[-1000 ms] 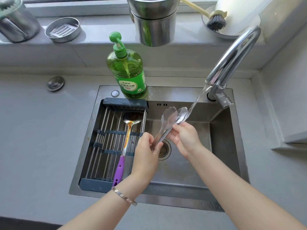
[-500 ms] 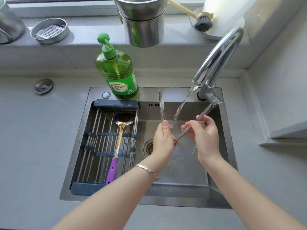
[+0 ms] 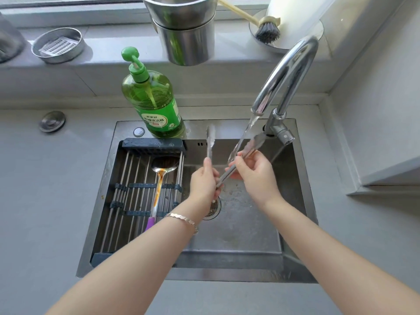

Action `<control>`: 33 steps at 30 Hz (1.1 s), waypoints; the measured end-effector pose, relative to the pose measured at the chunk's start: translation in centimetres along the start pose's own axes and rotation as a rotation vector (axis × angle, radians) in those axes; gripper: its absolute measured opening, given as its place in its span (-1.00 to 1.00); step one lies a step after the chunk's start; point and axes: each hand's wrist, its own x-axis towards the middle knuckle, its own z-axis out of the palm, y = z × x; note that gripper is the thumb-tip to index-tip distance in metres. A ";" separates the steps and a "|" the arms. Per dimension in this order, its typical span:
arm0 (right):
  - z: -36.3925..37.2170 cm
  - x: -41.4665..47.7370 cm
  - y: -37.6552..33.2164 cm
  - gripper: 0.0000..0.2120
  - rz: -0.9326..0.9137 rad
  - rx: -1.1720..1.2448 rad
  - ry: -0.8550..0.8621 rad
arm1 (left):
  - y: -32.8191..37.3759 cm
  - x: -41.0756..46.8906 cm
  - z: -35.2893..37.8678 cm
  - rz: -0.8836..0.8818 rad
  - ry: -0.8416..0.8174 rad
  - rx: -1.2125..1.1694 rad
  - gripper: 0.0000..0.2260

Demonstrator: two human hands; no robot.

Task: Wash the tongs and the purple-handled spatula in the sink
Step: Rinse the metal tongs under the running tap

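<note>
Both forearms are stretched forward over the sink, and the hands are held close together above the basin, just beyond the drain. The tongs are held spread in a V. One arm is gripped by the left hand, fingers curled round it, with its tip pointed toward the back rim. The other arm is pinched by the right hand and slanted up toward the faucet. The stream of water is seen falling between the two arms, down to the right hand's fingertips. The purple-handled spatula is laid on the rack across the left half of the sink, blade toward the soap bottle. Most of its purple handle is hidden behind the left forearm, and the drain is partly covered by the left wrist. The tongs' tips are blurred, and where the two arms join cannot be made out behind the left hand.
</note>
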 end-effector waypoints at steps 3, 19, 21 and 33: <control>1.9 1.4 0.0 -0.86 0.050 -0.108 -0.100 | -0.6 0.4 -1.6 -0.060 0.074 0.013 -0.68; -5.2 -0.4 9.5 -0.68 0.811 -0.220 0.061 | -4.1 2.1 0.5 -0.105 -0.086 0.412 -0.83; -5.8 -0.8 10.3 -0.66 0.840 -0.226 0.044 | -5.2 1.9 1.8 -0.050 -0.178 0.646 -0.98; -3.7 2.7 13.6 -0.86 0.948 0.053 0.089 | -8.2 1.7 2.2 0.288 -0.416 1.111 -0.65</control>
